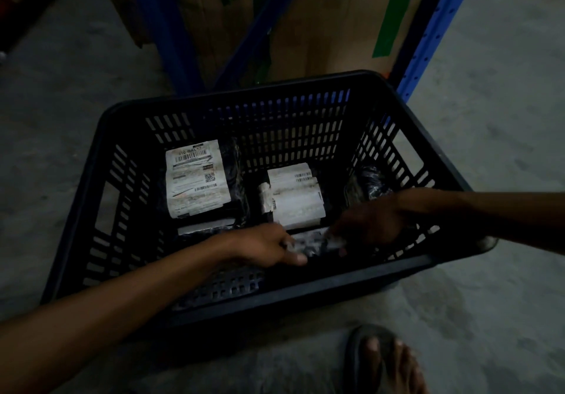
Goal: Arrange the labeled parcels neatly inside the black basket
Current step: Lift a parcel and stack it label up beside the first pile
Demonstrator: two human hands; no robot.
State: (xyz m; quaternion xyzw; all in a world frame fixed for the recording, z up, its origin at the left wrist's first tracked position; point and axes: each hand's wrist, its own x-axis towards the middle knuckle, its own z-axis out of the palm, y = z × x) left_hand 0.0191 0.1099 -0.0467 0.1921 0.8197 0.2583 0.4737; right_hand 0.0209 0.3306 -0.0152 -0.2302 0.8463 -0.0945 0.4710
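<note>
Down in the black basket [397, 274], near its front wall, both hands (left hand [269, 248], right hand [371, 222]) pinch one labeled parcel [315, 242] lying sideways between them, each gripping an end.

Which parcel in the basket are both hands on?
The near parcel, at the basket's front wall. The left hand and right hand meet on it; the parcel with the big label and the middle parcel lie untouched farther back.

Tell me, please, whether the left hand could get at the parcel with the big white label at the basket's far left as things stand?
Probably yes: the left hand is already inside the basket, and the parcel lies label-up with nothing over it.
</note>
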